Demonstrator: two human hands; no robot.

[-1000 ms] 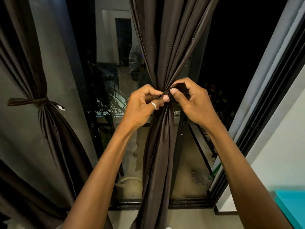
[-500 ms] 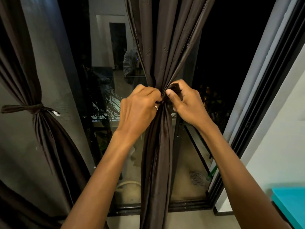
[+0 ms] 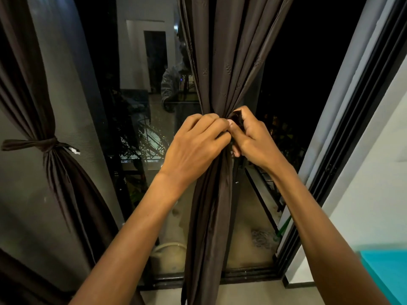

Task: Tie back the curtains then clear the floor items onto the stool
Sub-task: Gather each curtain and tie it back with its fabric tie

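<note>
A dark brown curtain (image 3: 222, 62) hangs in the middle of the window, gathered into a narrow bunch at hand height. My left hand (image 3: 193, 148) and my right hand (image 3: 253, 139) meet at that waist, both closed on a dark tie band (image 3: 236, 117) wrapped around the fabric. My fingers hide most of the band and its knot. At the left a second brown curtain (image 3: 66, 183) is bound by its own tie (image 3: 47, 144) with loose ends sticking out sideways.
Dark window glass (image 3: 136, 106) with a black frame (image 3: 343, 161) stands behind the curtains, reflecting a room. A white wall (image 3: 374, 183) is at the right. A turquoise surface (image 3: 389, 274) shows at the lower right corner. A strip of pale floor (image 3: 242, 291) lies below.
My left hand has turned over so its back faces me and closed over the band, hiding the ring. Both hands stay at the curtain's waist, fingers shifting on the tie.
</note>
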